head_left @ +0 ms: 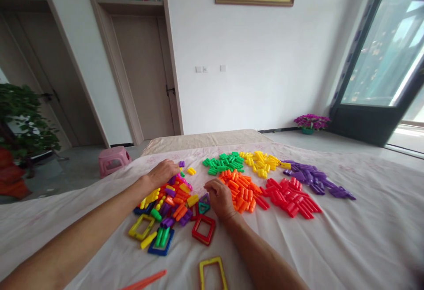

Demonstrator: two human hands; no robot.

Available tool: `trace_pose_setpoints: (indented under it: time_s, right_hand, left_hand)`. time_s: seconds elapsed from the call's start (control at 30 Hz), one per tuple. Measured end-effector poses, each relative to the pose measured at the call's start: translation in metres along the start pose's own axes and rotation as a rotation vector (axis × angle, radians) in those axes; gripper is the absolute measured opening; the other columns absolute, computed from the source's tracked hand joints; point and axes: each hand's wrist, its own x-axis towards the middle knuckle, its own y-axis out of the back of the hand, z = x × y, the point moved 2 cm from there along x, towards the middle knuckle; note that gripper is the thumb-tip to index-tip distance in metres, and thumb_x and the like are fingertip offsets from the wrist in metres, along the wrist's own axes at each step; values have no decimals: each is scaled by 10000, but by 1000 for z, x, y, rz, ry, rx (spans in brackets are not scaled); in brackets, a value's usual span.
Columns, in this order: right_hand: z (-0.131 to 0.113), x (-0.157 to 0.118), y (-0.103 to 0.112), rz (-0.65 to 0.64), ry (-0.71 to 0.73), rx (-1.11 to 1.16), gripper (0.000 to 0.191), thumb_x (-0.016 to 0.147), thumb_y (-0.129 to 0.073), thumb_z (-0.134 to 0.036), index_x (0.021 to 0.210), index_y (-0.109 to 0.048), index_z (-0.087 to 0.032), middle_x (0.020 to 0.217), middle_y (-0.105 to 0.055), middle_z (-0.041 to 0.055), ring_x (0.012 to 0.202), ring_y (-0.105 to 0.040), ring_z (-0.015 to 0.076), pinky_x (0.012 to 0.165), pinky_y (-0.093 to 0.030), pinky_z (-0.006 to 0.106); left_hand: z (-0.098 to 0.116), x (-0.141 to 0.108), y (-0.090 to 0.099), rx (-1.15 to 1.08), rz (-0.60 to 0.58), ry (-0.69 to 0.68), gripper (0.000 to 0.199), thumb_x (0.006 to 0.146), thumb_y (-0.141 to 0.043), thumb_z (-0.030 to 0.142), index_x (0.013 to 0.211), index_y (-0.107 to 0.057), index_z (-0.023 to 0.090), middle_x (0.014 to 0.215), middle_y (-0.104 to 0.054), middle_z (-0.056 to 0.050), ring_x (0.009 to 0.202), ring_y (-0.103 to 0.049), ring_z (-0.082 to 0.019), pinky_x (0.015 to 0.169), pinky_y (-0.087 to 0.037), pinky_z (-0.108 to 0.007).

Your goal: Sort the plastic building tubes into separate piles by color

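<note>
My left hand reaches over the far side of a mixed pile of plastic building pieces in orange, purple, yellow, green and pink. Its fingers are stretched toward the pieces, with the tips partly hidden. Close by its fingertips lie a small purple piece and a yellow piece. Between the mixed pile and the orange pieces is my right hand, its fingers curled in. Whatever those fingers hold, if anything, is hidden.
Sorted green, yellow, red and purple pieces lie to the right on the cloth. Nearer me are a red square frame, a blue frame and yellow frames. A pink stool stands left.
</note>
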Motion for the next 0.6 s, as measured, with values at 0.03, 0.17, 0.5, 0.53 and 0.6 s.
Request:
trace_pose_setpoints:
  time_s: [0.03, 0.17, 0.5, 0.53, 0.6]
  right_hand:
    - [1, 1, 1, 13, -12, -8, 264, 776, -494, -40, 818, -697, -202, 860, -689, 54, 825, -650, 180, 788, -522, 294]
    - [-4, 1, 1, -39, -9, -83, 320, 764, -479, -26, 866, -711, -221, 906, -702, 40, 862, -653, 177, 793, -509, 284]
    - [-28, -2, -3, -351, 147, -232, 463, 732, -519, -35, 1094, -730, -233, 1128, -733, 43, 1033, -631, 218, 950, -436, 352]
    - [-30, -2, -3, -389, 161, -233, 454, 747, -534, -52, 1113, -726, -240, 1128, -736, 36, 1036, -630, 216, 954, -429, 351]
    - [-32, -3, -4, -462, 178, -245, 393, 795, -582, -129, 1143, -716, -255, 1091, -748, 25, 1021, -635, 213, 946, -424, 343]
  left_hand:
    - [1, -3, 3, -5, 6, 3, 223, 934, -508, 161, 874, -720, 198, 901, -718, -75, 918, -627, -203, 882, -433, -346]
    - [11, -8, 12, -21, 50, 50, 201, 929, -518, 165, 907, -717, 180, 931, -707, -98, 977, -614, -222, 905, -415, -371]
    - [17, -60, 22, -106, 233, 378, 300, 895, -471, 124, 1021, -730, 209, 1088, -736, -83, 1059, -636, -225, 948, -436, -349]
    - [9, -75, 20, -139, 284, 498, 355, 885, -446, 106, 1072, -724, 221, 1129, -736, -69, 1073, -643, -211, 960, -440, -326]
    - [-8, -111, 10, -174, 350, 807, 439, 901, -377, 129, 1198, -681, 241, 1215, -721, -47, 1100, -653, -203, 921, -474, -295]
